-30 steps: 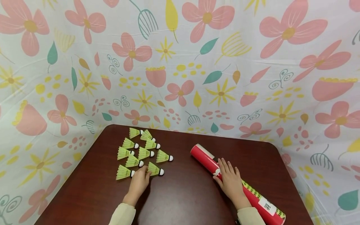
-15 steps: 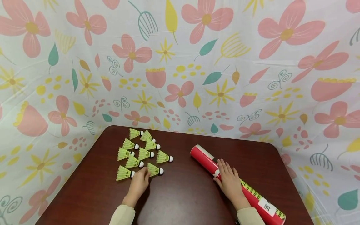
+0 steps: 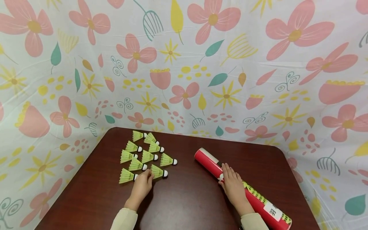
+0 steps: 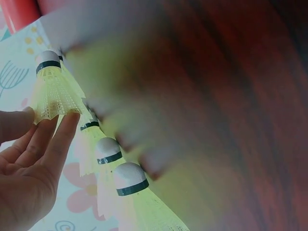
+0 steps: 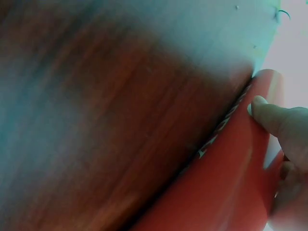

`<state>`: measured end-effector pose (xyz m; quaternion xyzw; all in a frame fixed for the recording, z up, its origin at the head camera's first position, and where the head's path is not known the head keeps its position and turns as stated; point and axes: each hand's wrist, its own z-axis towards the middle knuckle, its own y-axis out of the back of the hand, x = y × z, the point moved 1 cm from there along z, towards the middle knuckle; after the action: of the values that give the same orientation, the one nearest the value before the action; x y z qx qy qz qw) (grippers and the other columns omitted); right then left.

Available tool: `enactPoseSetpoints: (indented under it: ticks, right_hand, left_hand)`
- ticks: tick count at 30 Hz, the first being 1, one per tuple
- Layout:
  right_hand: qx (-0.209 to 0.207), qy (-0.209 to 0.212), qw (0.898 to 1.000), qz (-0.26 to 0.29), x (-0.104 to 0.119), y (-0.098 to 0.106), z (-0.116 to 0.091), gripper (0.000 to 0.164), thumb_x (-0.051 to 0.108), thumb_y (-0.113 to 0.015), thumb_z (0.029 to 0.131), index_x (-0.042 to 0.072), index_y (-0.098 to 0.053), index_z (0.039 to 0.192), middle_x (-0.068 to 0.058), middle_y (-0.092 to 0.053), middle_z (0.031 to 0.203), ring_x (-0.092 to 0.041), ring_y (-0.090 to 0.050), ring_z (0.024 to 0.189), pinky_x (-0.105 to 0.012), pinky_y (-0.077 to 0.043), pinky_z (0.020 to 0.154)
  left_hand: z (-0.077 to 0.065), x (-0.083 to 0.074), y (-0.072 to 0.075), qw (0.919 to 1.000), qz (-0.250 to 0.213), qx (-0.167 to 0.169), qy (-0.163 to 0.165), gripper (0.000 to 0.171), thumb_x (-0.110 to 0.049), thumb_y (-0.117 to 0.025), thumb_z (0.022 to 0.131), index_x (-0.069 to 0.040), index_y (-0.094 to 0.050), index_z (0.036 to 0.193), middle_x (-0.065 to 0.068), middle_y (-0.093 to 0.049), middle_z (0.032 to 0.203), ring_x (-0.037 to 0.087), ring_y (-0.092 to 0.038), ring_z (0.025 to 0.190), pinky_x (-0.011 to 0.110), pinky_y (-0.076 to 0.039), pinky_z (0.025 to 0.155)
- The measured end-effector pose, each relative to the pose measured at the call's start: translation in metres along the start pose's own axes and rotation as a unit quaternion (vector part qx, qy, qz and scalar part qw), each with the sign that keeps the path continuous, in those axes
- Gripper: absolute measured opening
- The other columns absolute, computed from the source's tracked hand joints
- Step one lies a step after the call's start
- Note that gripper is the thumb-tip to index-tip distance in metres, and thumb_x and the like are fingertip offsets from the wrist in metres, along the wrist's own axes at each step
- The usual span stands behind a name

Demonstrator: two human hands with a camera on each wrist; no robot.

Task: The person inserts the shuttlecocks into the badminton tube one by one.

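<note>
With thumb and fingertips, my left hand (image 3: 142,185) pinches the feather-skirt edge of a yellow-green shuttlecock (image 3: 157,171). In the left wrist view, this shuttlecock (image 4: 53,89) has its white cork pointing away from the fingers. Several more shuttlecocks (image 3: 148,156) lie grouped just beyond and to the left of that hand. My right hand (image 3: 234,187) rests on a long red shuttlecock tube (image 3: 208,163), fingers straight across its top. The right wrist view shows the thumb lying against the red tube (image 5: 216,183).
The tube lies diagonally on the right side of a dark brown table (image 3: 184,204), its near end carrying a white label (image 3: 272,210). A white cloth (image 3: 184,64) printed with flowers hangs behind and beside the table.
The pinched shuttlecock has shifted slightly away from me with the left hand. My right hand has moved a little to the left on the tube. The other shuttlecocks stay put.
</note>
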<state>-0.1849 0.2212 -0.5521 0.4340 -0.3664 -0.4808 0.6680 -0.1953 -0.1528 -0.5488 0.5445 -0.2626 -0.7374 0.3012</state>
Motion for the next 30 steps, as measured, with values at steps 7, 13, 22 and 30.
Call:
enactPoseSetpoints:
  ticks: [7, 13, 22, 30]
  right_hand:
    - [-0.004, 0.006, 1.0, -0.014, 0.002, -0.001, -0.002, 0.082, 0.021, -0.081, 0.077, -0.004, -0.038, 0.142, -0.024, -0.046, 0.141, -0.04, -0.049, 0.123, -0.054, -0.04, 0.099]
    - [-0.026, 0.022, 0.999, -0.017, 0.002, 0.002, 0.0, 0.082, 0.02, -0.082, 0.076, -0.004, -0.039, 0.141, -0.023, -0.047, 0.14, -0.039, -0.049, 0.122, -0.053, -0.041, 0.099]
    - [-0.032, 0.031, 0.999, -0.009, 0.005, 0.015, 0.004, 0.085, 0.022, -0.083, 0.075, -0.001, -0.038, 0.143, -0.022, -0.044, 0.143, -0.038, -0.047, 0.126, -0.054, -0.039, 0.101]
    - [-0.041, 0.041, 0.998, -0.003, 0.011, 0.027, 0.007, 0.088, 0.023, -0.084, 0.074, 0.001, -0.036, 0.145, -0.02, -0.041, 0.146, -0.036, -0.045, 0.128, -0.053, -0.038, 0.102]
  left_hand:
    - [0.0, -0.002, 0.001, 1.0, -0.003, -0.001, -0.003, 0.01, -0.008, -0.065, 0.092, 0.0, -0.061, 0.087, 0.01, -0.068, 0.083, 0.007, -0.047, 0.055, 0.023, -0.04, 0.049]
    - [0.003, -0.003, 0.002, 0.9997, -0.009, -0.016, -0.016, 0.006, -0.006, -0.065, 0.091, -0.002, -0.063, 0.087, 0.007, -0.066, 0.078, 0.008, -0.05, 0.056, 0.024, -0.041, 0.05]
    - [0.009, -0.005, 0.004, 0.9963, -0.018, -0.064, -0.054, 0.005, -0.003, -0.069, 0.088, -0.003, -0.065, 0.085, 0.005, -0.066, 0.075, 0.011, -0.057, 0.061, 0.025, -0.045, 0.052]
    - [0.017, -0.009, 0.01, 0.9952, -0.04, -0.07, -0.054, 0.008, -0.007, -0.068, 0.089, 0.001, -0.066, 0.09, 0.008, -0.069, 0.08, 0.016, -0.063, 0.066, 0.027, -0.049, 0.055]
